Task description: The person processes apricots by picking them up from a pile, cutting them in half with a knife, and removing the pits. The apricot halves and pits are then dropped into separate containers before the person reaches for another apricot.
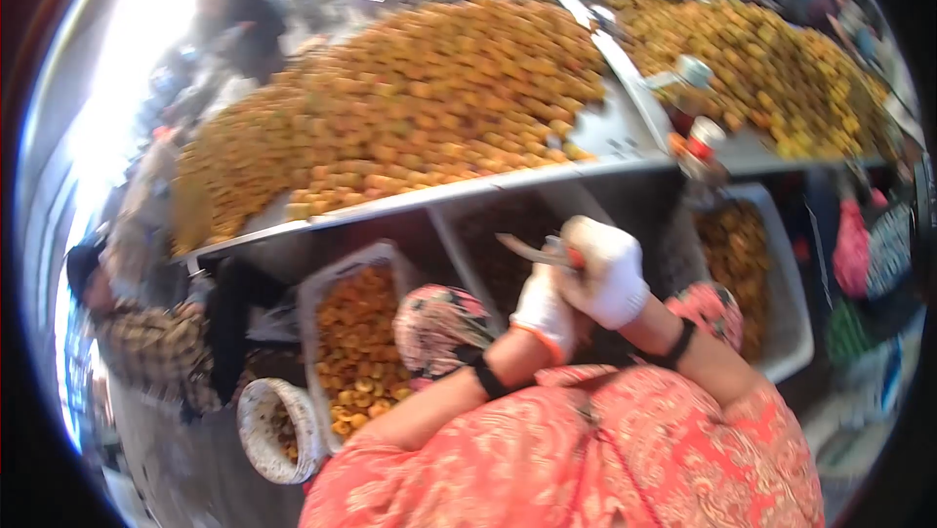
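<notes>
Both of my hands wear white gloves and meet in front of my lap. My right hand [607, 272] is closed round a small knife [527, 250] whose slightly curved blade points left. A bit of orange shows by its fingers. Pressed against it, my left hand [544, 311] is also closed, and whatever lies in its fingers is hidden. Under the hands is a dark space below the edge of a metal table [420, 198]. A large heap of orange-yellow fruit [420, 99], apricot-like in look, covers the table beyond.
A crate of cut fruit [359, 333] stands left of my knees, beside a white bucket [278, 430]. Another fruit-filled crate [781, 333] is at right. A metal divider [625, 69] separates a second fruit heap [752, 69]. A person in a checked shirt [151, 343] sits at left.
</notes>
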A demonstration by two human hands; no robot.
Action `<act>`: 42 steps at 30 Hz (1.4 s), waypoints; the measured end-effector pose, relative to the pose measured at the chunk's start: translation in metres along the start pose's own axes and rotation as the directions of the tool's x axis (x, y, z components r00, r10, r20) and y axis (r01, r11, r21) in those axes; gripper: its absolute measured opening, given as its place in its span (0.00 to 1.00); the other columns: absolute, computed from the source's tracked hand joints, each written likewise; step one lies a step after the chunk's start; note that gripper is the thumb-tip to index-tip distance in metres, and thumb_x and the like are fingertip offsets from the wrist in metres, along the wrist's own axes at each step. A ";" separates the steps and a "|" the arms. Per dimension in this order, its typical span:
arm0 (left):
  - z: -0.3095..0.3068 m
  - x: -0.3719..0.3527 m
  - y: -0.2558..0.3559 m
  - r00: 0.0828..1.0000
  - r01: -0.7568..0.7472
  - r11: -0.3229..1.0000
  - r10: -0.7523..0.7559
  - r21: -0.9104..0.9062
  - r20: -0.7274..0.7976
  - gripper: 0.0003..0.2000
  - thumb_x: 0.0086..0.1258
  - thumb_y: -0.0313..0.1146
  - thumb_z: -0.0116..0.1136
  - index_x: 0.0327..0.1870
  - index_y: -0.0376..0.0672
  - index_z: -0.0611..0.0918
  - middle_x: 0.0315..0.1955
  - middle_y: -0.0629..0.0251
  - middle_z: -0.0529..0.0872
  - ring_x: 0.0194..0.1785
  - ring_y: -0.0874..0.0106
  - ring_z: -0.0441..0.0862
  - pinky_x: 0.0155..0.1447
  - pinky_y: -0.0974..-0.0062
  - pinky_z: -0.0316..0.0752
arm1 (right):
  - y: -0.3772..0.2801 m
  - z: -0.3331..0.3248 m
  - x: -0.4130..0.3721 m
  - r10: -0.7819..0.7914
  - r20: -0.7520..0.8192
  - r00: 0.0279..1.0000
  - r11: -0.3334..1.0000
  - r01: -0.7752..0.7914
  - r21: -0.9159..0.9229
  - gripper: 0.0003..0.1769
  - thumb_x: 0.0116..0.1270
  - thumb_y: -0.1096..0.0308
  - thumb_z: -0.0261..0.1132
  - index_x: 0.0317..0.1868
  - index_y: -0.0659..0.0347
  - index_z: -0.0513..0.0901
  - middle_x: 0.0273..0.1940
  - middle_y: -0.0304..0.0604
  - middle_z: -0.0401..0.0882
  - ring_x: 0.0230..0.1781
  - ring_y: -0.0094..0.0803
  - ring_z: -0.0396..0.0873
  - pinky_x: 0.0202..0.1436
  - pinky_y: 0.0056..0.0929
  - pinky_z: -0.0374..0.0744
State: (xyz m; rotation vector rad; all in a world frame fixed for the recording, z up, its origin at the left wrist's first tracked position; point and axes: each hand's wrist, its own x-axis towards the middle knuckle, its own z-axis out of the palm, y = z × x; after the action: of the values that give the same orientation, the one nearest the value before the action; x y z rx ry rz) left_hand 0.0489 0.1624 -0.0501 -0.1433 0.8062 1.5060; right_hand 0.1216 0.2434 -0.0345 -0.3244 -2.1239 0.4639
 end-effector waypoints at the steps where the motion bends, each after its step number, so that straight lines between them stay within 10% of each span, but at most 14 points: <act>1: -0.002 0.000 -0.002 1.000 -0.024 0.997 0.024 0.071 0.011 0.22 0.77 0.59 0.43 0.52 0.52 0.80 0.46 0.68 0.84 0.49 0.68 0.83 0.52 0.66 0.81 | 0.000 -0.004 -0.001 -0.008 0.018 1.000 1.000 0.008 0.017 0.10 0.50 0.68 0.70 0.28 0.58 0.76 0.27 0.48 0.74 0.26 0.50 0.77 0.28 0.43 0.75; 3: -0.007 0.004 0.001 0.989 0.077 0.976 -0.049 0.203 -0.141 0.22 0.73 0.65 0.43 0.35 0.57 0.79 0.21 0.77 0.77 0.16 0.76 0.71 0.16 0.77 0.62 | 0.011 -0.005 -0.002 -0.069 0.038 0.997 0.997 0.067 0.044 0.09 0.51 0.68 0.70 0.29 0.58 0.77 0.27 0.47 0.74 0.26 0.49 0.77 0.28 0.42 0.75; 4: -0.004 0.003 0.002 0.965 0.187 0.955 -0.134 0.231 -0.225 0.24 0.72 0.67 0.42 0.26 0.58 0.73 0.13 0.81 0.66 0.10 0.80 0.57 0.14 0.79 0.45 | 0.018 -0.004 -0.006 -0.120 0.039 0.992 0.991 0.118 0.062 0.10 0.51 0.68 0.71 0.29 0.58 0.77 0.27 0.47 0.74 0.26 0.49 0.77 0.28 0.42 0.75; 8: -0.011 -0.005 0.009 0.972 0.233 0.959 -0.228 0.159 -0.048 0.26 0.72 0.68 0.41 0.24 0.55 0.71 0.11 0.78 0.64 0.10 0.79 0.56 0.16 0.79 0.45 | 0.029 -0.002 -0.012 -0.105 -0.017 0.994 0.973 0.106 0.205 0.09 0.57 0.70 0.70 0.29 0.60 0.76 0.24 0.42 0.74 0.23 0.42 0.77 0.27 0.36 0.73; 9: 0.000 -0.007 0.015 0.971 0.239 0.934 -0.231 0.266 -0.062 0.26 0.72 0.65 0.43 0.24 0.53 0.71 0.12 0.77 0.65 0.11 0.78 0.57 0.17 0.78 0.47 | 0.028 0.003 -0.012 0.162 -0.024 0.987 0.917 -0.142 0.374 0.08 0.60 0.70 0.68 0.27 0.60 0.77 0.23 0.42 0.74 0.23 0.35 0.77 0.27 0.35 0.74; 12: -0.002 -0.002 0.026 0.962 0.066 0.916 -0.164 0.396 0.219 0.25 0.71 0.61 0.47 0.24 0.48 0.73 0.12 0.70 0.65 0.14 0.71 0.63 0.19 0.73 0.56 | 0.033 -0.009 -0.006 0.727 0.322 0.606 0.101 -0.559 0.823 0.12 0.70 0.67 0.63 0.28 0.61 0.80 0.24 0.33 0.78 0.25 0.18 0.75 0.26 0.21 0.72; 14: 0.001 -0.002 0.031 0.960 0.032 0.963 -0.105 0.269 0.261 0.21 0.73 0.52 0.48 0.31 0.40 0.76 0.22 0.61 0.75 0.25 0.67 0.75 0.25 0.69 0.71 | 0.035 -0.014 -0.004 0.788 0.236 0.569 0.015 -0.401 0.916 0.11 0.71 0.65 0.64 0.32 0.62 0.81 0.26 0.35 0.79 0.25 0.17 0.75 0.27 0.18 0.72; 16: 0.009 -0.013 0.027 0.968 -0.030 0.941 -0.056 0.336 0.243 0.16 0.72 0.45 0.49 0.43 0.41 0.78 0.32 0.58 0.79 0.33 0.64 0.76 0.35 0.66 0.71 | 0.035 -0.016 -0.002 0.789 0.199 0.582 0.047 -0.379 0.924 0.10 0.71 0.65 0.65 0.33 0.62 0.81 0.27 0.35 0.80 0.25 0.17 0.75 0.27 0.18 0.72; 17: 0.009 -0.003 0.030 0.929 -0.033 0.961 -0.072 0.276 0.363 0.15 0.73 0.37 0.53 0.53 0.35 0.74 0.40 0.51 0.83 0.39 0.55 0.86 0.36 0.58 0.86 | 0.038 -0.015 0.001 0.780 0.183 0.598 0.066 -0.370 0.927 0.09 0.71 0.65 0.65 0.34 0.62 0.81 0.27 0.35 0.80 0.25 0.18 0.75 0.27 0.18 0.72; 20: 0.005 0.007 0.022 0.939 -0.120 0.912 -0.025 0.391 0.344 0.15 0.72 0.31 0.56 0.58 0.41 0.74 0.42 0.60 0.81 0.40 0.69 0.80 0.38 0.71 0.76 | 0.027 -0.001 -0.001 0.736 0.252 0.628 0.060 -0.432 0.900 0.09 0.71 0.65 0.66 0.34 0.61 0.82 0.28 0.34 0.80 0.25 0.18 0.75 0.27 0.18 0.72; 23: 0.005 0.003 0.022 0.947 -0.221 0.879 0.091 0.422 0.307 0.14 0.70 0.31 0.61 0.55 0.41 0.76 0.37 0.66 0.82 0.34 0.75 0.80 0.32 0.76 0.75 | 0.032 -0.007 -0.006 0.642 0.115 0.758 0.464 -0.504 0.729 0.13 0.73 0.60 0.67 0.38 0.63 0.82 0.29 0.31 0.80 0.30 0.14 0.74 0.30 0.20 0.74; 28: -0.008 0.000 0.034 0.941 -0.325 0.653 0.155 0.684 0.300 0.11 0.65 0.32 0.62 0.46 0.40 0.79 0.26 0.71 0.80 0.23 0.81 0.76 0.24 0.82 0.69 | 0.008 -0.032 0.000 0.471 0.314 0.824 0.724 -0.565 0.397 0.04 0.68 0.75 0.66 0.40 0.64 0.79 0.33 0.36 0.82 0.36 0.18 0.78 0.40 0.22 0.79; 42: -0.021 -0.011 0.039 0.969 -0.243 0.800 0.170 0.548 0.180 0.17 0.66 0.26 0.58 0.57 0.41 0.78 0.22 0.68 0.79 0.14 0.77 0.73 0.16 0.80 0.64 | -0.008 -0.019 0.006 0.371 0.391 0.842 0.890 -0.443 0.109 0.01 0.69 0.77 0.62 0.39 0.65 0.79 0.26 0.44 0.79 0.28 0.24 0.80 0.34 0.26 0.78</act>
State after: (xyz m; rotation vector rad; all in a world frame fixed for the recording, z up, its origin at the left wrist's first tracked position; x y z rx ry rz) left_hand 0.0069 0.1464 -0.0445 0.4978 1.1665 1.3947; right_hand 0.1338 0.2424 -0.0172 -0.6269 -2.3379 1.0478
